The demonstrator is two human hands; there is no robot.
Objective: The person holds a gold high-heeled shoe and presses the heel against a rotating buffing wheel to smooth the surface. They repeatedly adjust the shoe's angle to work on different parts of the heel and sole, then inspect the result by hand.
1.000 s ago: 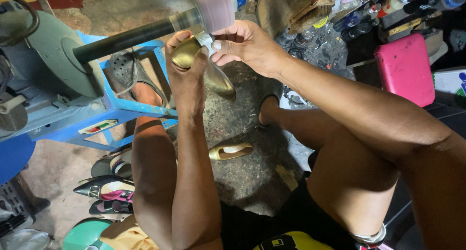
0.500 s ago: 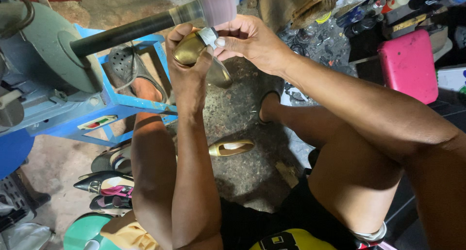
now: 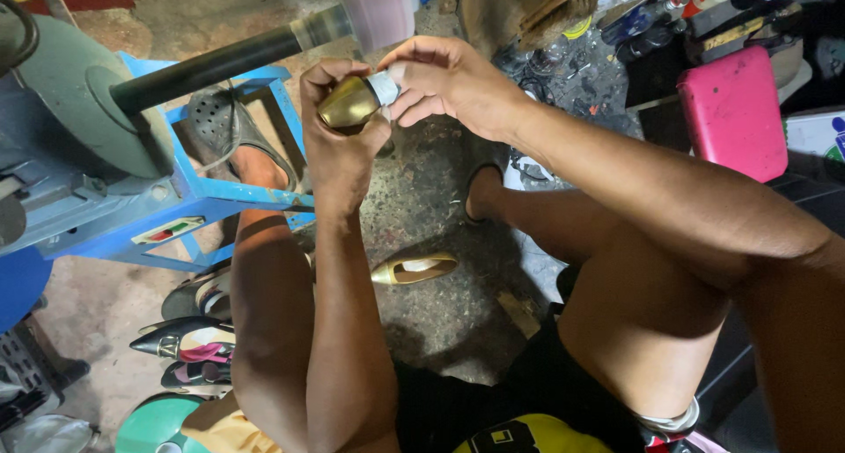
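Far left: a grey-green machine point(image 3: 62, 110) on a blue metal frame point(image 3: 220, 193), with a small oblong label point(image 3: 167, 230) in white, red and green stuck flat on the frame's lower bar. A black shaft point(image 3: 211, 66) runs from the machine up and to the right and ends in a pale pink wheel point(image 3: 378, 8), blurred. Below the frame, dark pointed shoes point(image 3: 189, 343) lie in a heap on the concrete floor point(image 3: 440, 180). The left hand point(image 3: 339, 145) is clenched around a gold shoe point(image 3: 350, 105), held just under the wheel, between the two hands; its long axis lies nearly level, tilted slightly up, the gold tip pointing left, the pale heel end pointing right. The right hand point(image 3: 453, 83) pinches that pale end with fingertips and thumb. Whether shoe and wheel touch cannot be told. On the floor between the knees a second gold shoe point(image 3: 415, 268) lies with its toe pointing left. Far right, a flat pink box point(image 3: 735, 110) stands amid cluttered bottles point(image 3: 651, 13).
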